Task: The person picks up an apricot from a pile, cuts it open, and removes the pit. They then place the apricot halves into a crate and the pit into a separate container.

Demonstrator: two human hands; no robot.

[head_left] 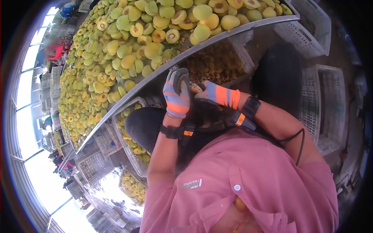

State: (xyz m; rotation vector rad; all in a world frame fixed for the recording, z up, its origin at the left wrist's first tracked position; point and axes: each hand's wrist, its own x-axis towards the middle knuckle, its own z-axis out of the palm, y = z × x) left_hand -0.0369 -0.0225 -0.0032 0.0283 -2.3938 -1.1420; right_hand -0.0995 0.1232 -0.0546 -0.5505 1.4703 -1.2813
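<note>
Both my hands wear grey gloves with orange bands and meet over my lap, beside the table's metal edge. My left hand (176,94) is closed around a piece of fruit (183,82), seemingly a peach half; its fingers partly hide it. Close against it, my right hand (216,95) grips a small tool with a yellowish-brown handle (196,88). The tool's working end is at the fruit and too small to make out. Just beyond the hands, a crate (247,58) holds many brown pits and scraps (217,64).
Halved green-yellow peaches (128,46) cover the table, bounded by a raised metal rim (233,32). Crates with fruit (136,155) stand at my left. White plastic crates (330,105) stand at my right. A person in red (58,52) is at the far left.
</note>
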